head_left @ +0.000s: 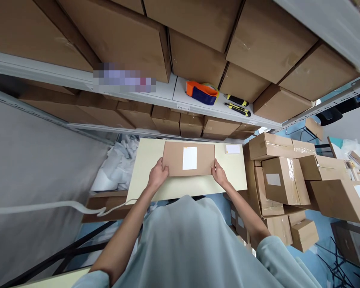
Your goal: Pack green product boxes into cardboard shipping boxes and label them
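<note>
A flat brown cardboard box (174, 160) is held level at or just over the pale yellow table (150, 188); I cannot tell if it touches the top. On its upper face is a white label (189, 158). My left hand (158, 175) grips the box's left near corner, thumb on top. At the right near corner, my right hand (219, 173) is closed on the box edge. The fingers under the box are hidden. Close to the table's far right corner lies a small white slip or pad (233, 149).
Above the table runs a shelf (165, 94) packed with cardboard boxes. It carries an orange and blue tape dispenser (202, 93) and several yellow-black utility knives (237, 109). Stacked boxes (283, 180) stand at the right. White wrapping material (117, 166) is heaped on the left.
</note>
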The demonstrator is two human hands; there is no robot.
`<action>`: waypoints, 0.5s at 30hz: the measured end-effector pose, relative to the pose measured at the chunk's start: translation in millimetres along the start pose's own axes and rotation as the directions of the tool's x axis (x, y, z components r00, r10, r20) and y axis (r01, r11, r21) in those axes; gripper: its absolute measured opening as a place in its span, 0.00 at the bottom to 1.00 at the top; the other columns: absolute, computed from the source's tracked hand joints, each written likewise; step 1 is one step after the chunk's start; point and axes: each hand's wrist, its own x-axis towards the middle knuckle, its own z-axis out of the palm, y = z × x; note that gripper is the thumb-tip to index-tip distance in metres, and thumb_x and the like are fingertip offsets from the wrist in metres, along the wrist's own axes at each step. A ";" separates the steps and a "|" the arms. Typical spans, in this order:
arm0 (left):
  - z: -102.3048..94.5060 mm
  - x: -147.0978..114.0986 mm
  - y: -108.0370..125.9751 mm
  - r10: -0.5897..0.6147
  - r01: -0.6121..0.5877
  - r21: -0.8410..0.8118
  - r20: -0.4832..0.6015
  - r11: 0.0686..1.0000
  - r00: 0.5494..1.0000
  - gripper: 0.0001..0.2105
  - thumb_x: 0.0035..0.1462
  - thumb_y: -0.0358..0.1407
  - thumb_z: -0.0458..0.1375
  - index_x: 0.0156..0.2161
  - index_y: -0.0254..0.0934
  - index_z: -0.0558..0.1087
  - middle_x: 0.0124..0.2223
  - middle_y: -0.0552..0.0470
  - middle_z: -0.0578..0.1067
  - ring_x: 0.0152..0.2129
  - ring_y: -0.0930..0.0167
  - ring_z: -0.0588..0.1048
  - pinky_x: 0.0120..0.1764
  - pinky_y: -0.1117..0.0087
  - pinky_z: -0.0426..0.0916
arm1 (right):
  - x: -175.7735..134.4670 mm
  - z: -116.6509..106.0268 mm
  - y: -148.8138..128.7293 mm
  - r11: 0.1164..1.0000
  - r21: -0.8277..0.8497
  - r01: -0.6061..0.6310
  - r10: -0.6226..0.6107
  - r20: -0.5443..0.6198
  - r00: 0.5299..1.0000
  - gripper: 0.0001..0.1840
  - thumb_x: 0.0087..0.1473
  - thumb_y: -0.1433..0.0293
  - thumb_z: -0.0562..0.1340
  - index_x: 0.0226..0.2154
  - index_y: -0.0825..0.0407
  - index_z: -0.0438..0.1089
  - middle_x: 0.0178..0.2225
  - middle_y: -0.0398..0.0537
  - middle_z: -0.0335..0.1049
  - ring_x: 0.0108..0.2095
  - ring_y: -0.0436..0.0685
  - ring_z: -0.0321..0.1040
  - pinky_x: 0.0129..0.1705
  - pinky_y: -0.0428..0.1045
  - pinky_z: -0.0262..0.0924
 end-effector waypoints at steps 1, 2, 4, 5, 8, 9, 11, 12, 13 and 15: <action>-2.4 5.2 7.2 0.016 -0.016 -0.009 -0.032 1.000 0.999 0.37 0.66 0.42 0.56 0.77 0.29 0.65 0.69 0.29 0.78 0.67 0.44 0.78 0.69 0.44 0.72 | 5.2 -4.5 -3.5 1.000 -0.017 0.017 -0.017 -0.014 1.000 0.40 0.75 0.53 0.56 0.79 0.57 0.61 0.74 0.67 0.70 0.71 0.73 0.72 0.73 0.66 0.67; -4.4 11.0 16.5 0.052 -0.054 -0.028 -0.075 0.998 0.996 0.38 0.66 0.41 0.55 0.78 0.28 0.64 0.72 0.29 0.75 0.70 0.44 0.75 0.72 0.43 0.69 | 12.1 -11.0 -7.9 0.998 -0.033 0.044 -0.045 -0.039 0.998 0.40 0.75 0.52 0.56 0.78 0.58 0.62 0.74 0.69 0.69 0.73 0.73 0.70 0.75 0.66 0.65; -7.9 24.9 43.3 0.163 -0.178 -0.079 -0.166 0.981 0.972 0.37 0.68 0.41 0.54 0.79 0.30 0.63 0.77 0.32 0.70 0.74 0.48 0.70 0.76 0.45 0.64 | 32.5 -30.9 -21.5 0.990 -0.065 0.125 -0.131 -0.103 0.986 0.40 0.76 0.52 0.56 0.78 0.60 0.62 0.74 0.70 0.69 0.75 0.73 0.67 0.77 0.66 0.63; -10.1 32.7 60.9 0.223 -0.247 -0.102 -0.199 0.964 0.954 0.36 0.70 0.42 0.53 0.79 0.32 0.63 0.77 0.34 0.70 0.75 0.50 0.69 0.77 0.46 0.62 | 45.7 -44.5 -31.9 0.981 -0.085 0.172 -0.182 -0.138 0.973 0.39 0.77 0.52 0.55 0.78 0.60 0.62 0.73 0.70 0.69 0.75 0.73 0.67 0.77 0.67 0.62; -21.5 55.7 127.5 0.367 -0.416 -0.161 -0.262 0.895 0.892 0.33 0.72 0.45 0.53 0.77 0.33 0.67 0.77 0.36 0.71 0.75 0.52 0.69 0.77 0.48 0.62 | 91.5 -95.0 -81.8 0.929 -0.193 0.315 -0.355 -0.230 0.906 0.34 0.78 0.57 0.55 0.76 0.58 0.66 0.70 0.70 0.73 0.72 0.74 0.70 0.75 0.68 0.63; -26.9 62.2 151.7 0.400 -0.456 -0.176 -0.280 0.872 0.873 0.33 0.73 0.46 0.54 0.76 0.32 0.68 0.76 0.36 0.72 0.75 0.52 0.70 0.77 0.47 0.62 | 107.0 -112.8 -104.7 0.901 -0.246 0.358 -0.416 -0.251 0.874 0.32 0.78 0.58 0.55 0.74 0.58 0.67 0.69 0.70 0.75 0.71 0.74 0.71 0.75 0.68 0.62; -38.1 72.6 197.1 0.436 -0.507 -0.209 -0.308 0.836 0.846 0.32 0.72 0.44 0.54 0.75 0.31 0.69 0.75 0.35 0.73 0.73 0.52 0.72 0.76 0.47 0.64 | 136.3 -144.6 -156.2 0.825 -0.358 0.438 -0.537 -0.254 0.804 0.30 0.78 0.61 0.55 0.72 0.60 0.68 0.68 0.71 0.74 0.70 0.73 0.71 0.75 0.67 0.62; -42.7 76.4 216.4 0.447 -0.526 -0.225 -0.321 0.820 0.835 0.31 0.72 0.42 0.55 0.75 0.32 0.69 0.75 0.36 0.74 0.72 0.52 0.73 0.76 0.47 0.65 | 150.2 -157.1 -182.6 0.783 -0.417 0.461 -0.584 -0.239 0.776 0.29 0.79 0.62 0.54 0.72 0.60 0.68 0.68 0.71 0.74 0.70 0.72 0.71 0.74 0.66 0.62; -46.2 79.5 232.4 0.454 -0.541 -0.239 -0.335 0.806 0.826 0.30 0.72 0.41 0.55 0.74 0.33 0.70 0.74 0.37 0.75 0.72 0.53 0.74 0.75 0.48 0.66 | 163.5 -166.9 -207.7 0.739 -0.475 0.477 -0.621 -0.207 0.756 0.29 0.79 0.62 0.53 0.72 0.60 0.67 0.69 0.71 0.73 0.70 0.71 0.70 0.74 0.65 0.62; -49.3 82.9 253.0 0.456 -0.551 -0.265 -0.344 0.791 0.821 0.29 0.71 0.39 0.56 0.73 0.34 0.71 0.72 0.37 0.77 0.71 0.54 0.75 0.74 0.49 0.67 | 188.1 -177.7 -250.0 0.674 -0.584 0.452 -0.624 -0.122 0.772 0.28 0.79 0.63 0.54 0.72 0.62 0.65 0.70 0.72 0.71 0.71 0.71 0.68 0.74 0.63 0.62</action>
